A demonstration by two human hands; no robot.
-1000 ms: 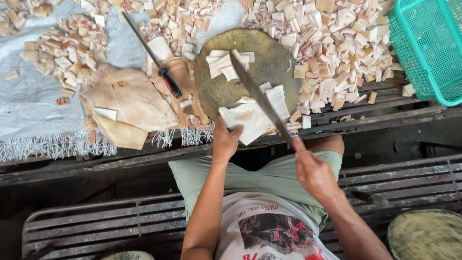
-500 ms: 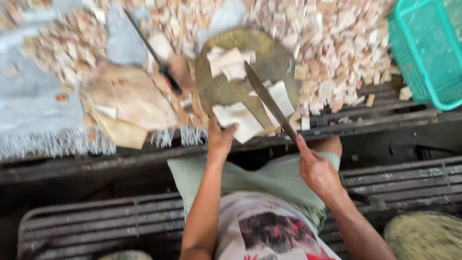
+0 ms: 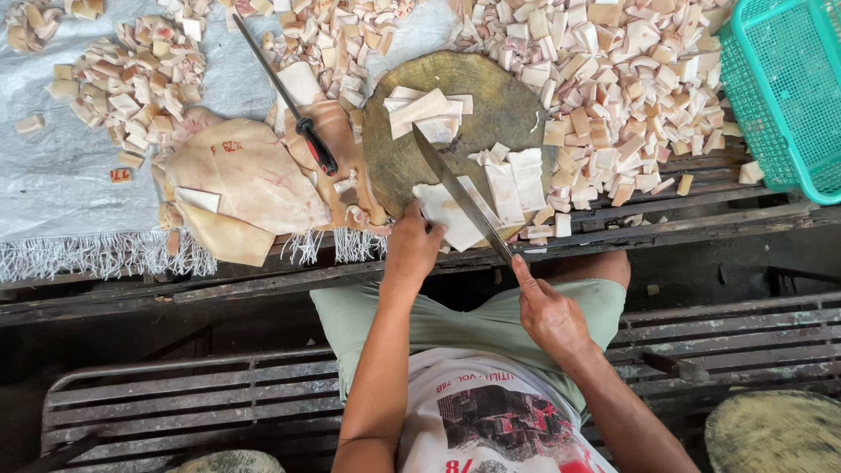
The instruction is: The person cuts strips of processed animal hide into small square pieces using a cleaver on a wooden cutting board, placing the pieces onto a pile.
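The green basket (image 3: 784, 96) was cut off by the frame's upper right edge. The knife (image 3: 460, 193) handle was hidden inside the right hand (image 3: 550, 314). The heap of cut pieces (image 3: 613, 79) was cropped along the top edge.
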